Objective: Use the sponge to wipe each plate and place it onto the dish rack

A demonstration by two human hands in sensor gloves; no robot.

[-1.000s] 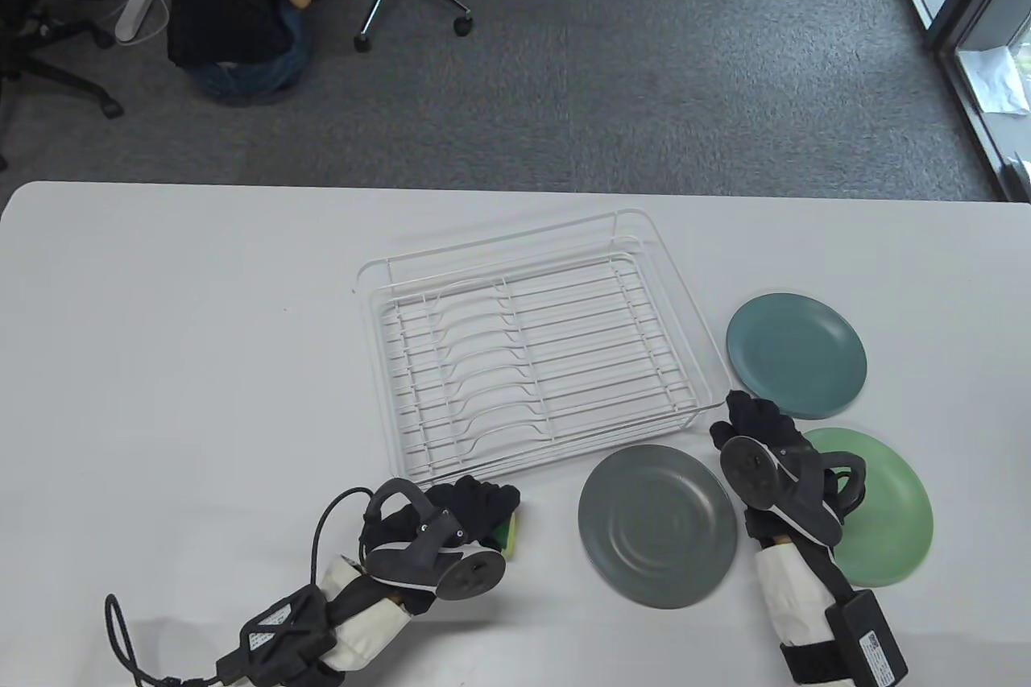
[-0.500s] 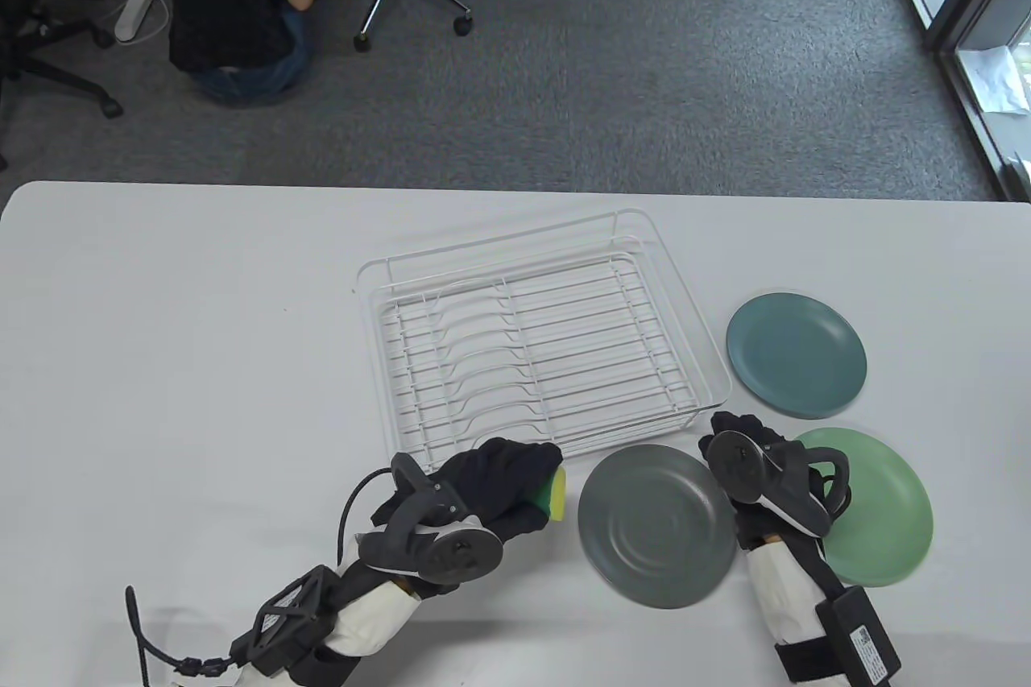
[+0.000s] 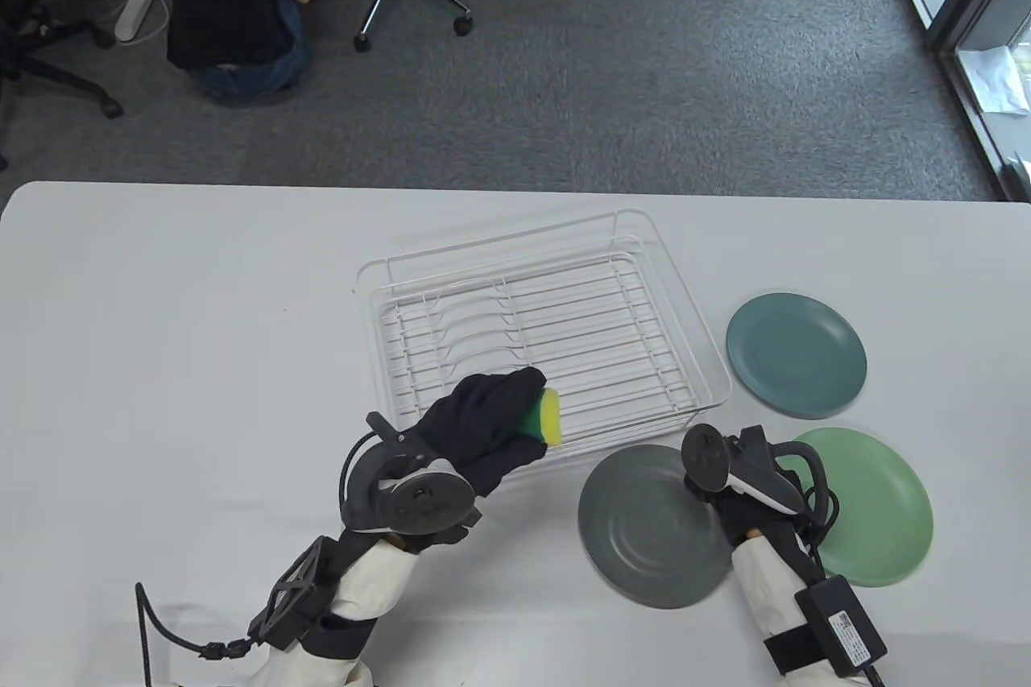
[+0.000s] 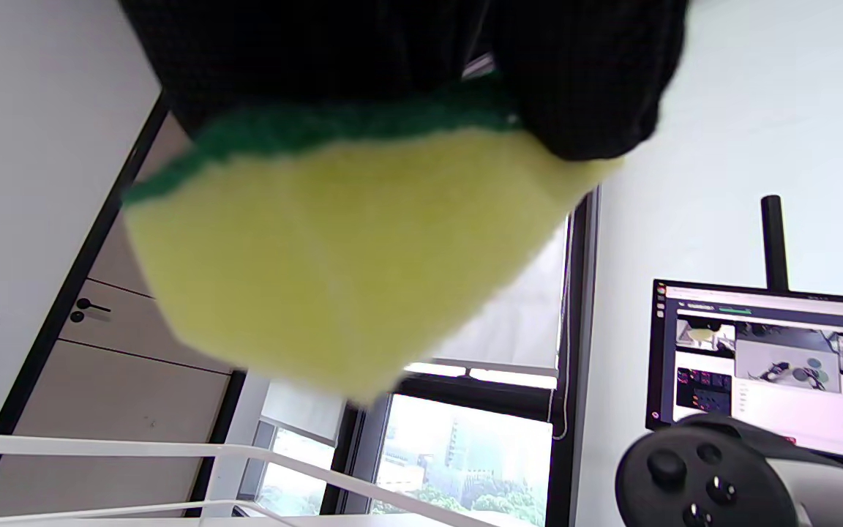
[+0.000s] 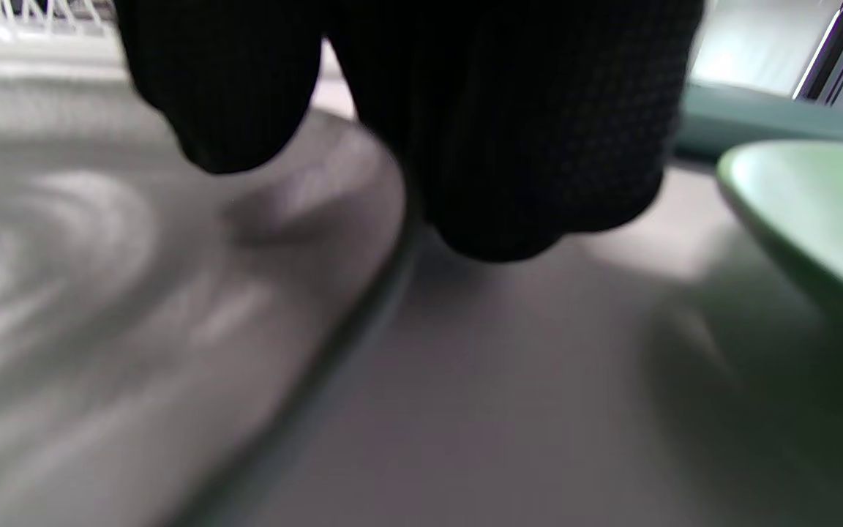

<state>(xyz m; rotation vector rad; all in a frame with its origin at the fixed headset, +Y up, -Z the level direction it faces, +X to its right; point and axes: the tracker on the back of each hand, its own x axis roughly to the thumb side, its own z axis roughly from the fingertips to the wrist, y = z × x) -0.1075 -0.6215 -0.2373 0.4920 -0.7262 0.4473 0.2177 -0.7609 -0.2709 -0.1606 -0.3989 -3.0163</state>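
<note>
Showing no legible writing: sponge point(image 3: 550, 415), monitor point(image 4: 765, 359).

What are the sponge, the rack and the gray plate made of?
Sponge: soft yellow foam with a rough green scrubby layer, squeezed in the left hand.
Rack: thin wire, probably metal with a smooth white coating.
Gray plate: matte with faint rings; maybe plastic or metal, hard to tell.

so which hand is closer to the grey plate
Right. The right hand sits at the grey plate's right rim, fingers over its edge. The left hand, holding the sponge, is off to the plate's left over the rack's front edge.
</note>
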